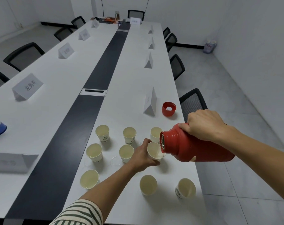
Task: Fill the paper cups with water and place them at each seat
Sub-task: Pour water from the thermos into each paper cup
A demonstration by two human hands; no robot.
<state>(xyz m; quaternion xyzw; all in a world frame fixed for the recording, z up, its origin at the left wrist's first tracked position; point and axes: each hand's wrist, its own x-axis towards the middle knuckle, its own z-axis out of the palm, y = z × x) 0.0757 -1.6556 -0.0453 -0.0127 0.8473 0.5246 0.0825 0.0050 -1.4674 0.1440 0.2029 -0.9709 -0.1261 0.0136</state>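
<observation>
Paper cup (154, 151) gripped in curled left hand (142, 155) fingers; right hand (203, 125) grasps tilted red flask (195, 143)

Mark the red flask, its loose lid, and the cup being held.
red flask (195, 147): head view, side of its body.
red lid (168, 113): head view, its outer wall.
held cup (153, 151): head view, its inner wall.

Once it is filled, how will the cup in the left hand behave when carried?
The paper cup looks thin-walled, so a hard squeeze from the left hand would likely buckle it. It is open-topped, so water may slosh out if tilted.
</observation>
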